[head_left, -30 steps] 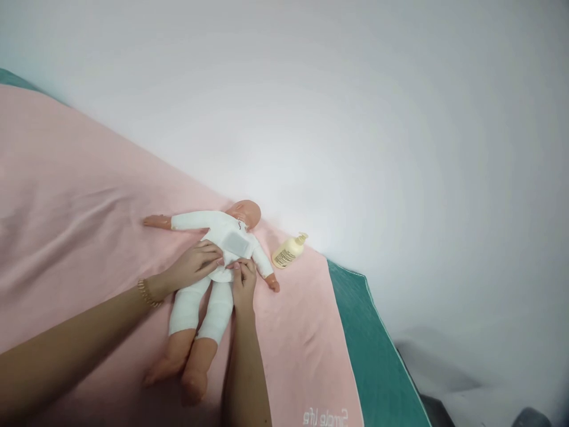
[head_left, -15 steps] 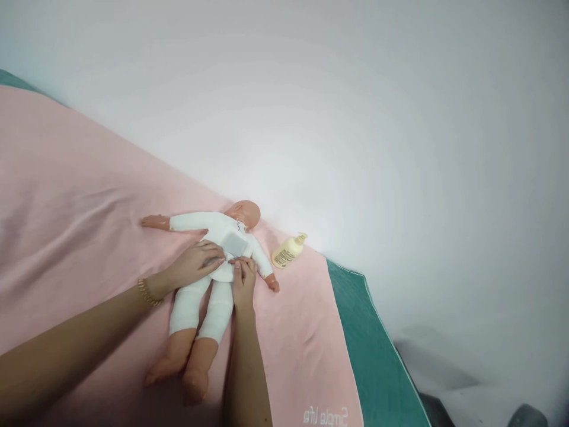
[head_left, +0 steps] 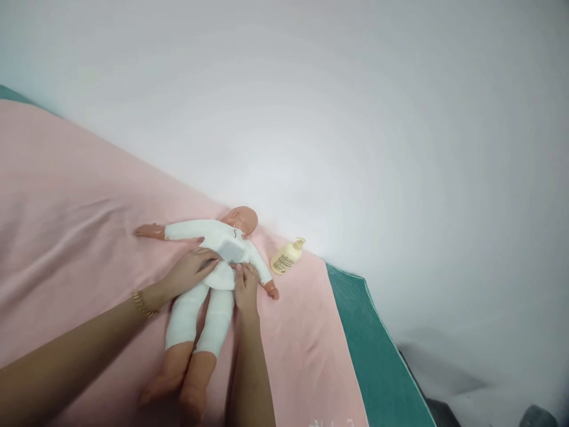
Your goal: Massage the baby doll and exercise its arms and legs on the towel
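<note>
A baby doll (head_left: 208, 279) in a white bodysuit lies face up on a pink towel (head_left: 80, 213), head toward the wall, arms spread. A small white patch (head_left: 231, 248) sits on its chest. My left hand (head_left: 189, 271) lies on the doll's belly, fingers bent and together, their tips at the lower edge of the suit's torso. My right hand (head_left: 246, 286) pinches the white cloth at the doll's waist, thumb and fingers pressed together. A gold bracelet (head_left: 141, 303) is on my left wrist.
A cream pump bottle (head_left: 287, 257) lies on its side on the towel, right of the doll's head. The towel covers a teal surface (head_left: 377, 362) that shows at the right. A plain white wall rises just behind.
Both hands stay at the doll's waist with almost no movement. The view has tipped up slightly, so doll and bottle sit a little lower in the picture.
</note>
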A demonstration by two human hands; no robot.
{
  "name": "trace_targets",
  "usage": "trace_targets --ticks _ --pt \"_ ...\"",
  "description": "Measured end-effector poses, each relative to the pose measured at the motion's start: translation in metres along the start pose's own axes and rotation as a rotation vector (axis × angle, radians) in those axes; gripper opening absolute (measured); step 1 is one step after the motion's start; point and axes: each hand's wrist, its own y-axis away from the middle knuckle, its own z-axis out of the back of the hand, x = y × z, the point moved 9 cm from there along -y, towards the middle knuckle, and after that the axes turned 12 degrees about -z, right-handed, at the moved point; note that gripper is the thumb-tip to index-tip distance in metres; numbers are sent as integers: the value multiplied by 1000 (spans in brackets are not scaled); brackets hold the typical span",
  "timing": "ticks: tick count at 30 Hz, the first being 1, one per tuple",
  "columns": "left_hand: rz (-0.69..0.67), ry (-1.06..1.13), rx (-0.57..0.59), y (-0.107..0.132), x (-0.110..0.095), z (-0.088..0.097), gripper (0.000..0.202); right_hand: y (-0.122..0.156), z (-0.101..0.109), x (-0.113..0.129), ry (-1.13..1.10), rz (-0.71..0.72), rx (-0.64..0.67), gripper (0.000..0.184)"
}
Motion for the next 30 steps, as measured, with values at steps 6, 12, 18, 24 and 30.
trace_targets --ticks 6,12,18,24,30 --pt "46 69 -120 -11 12 21 40 -47 11 2 -148 -168 -170 57" --pt "-136 -153 -68 -56 7 13 38 -65 -6 13 6 -20 -190 42" --pt "-131 -206 12 -60 31 -9 37 -66 -22 -9 81 -70 -9 35" --pt "-113 -247 -7 -53 34 -8 36 -62 -24 -8 94 -52 -42 31" --pt "-134 -293 -71 -50 31 -1 32 -55 -14 2 -35 -6 -129 25"
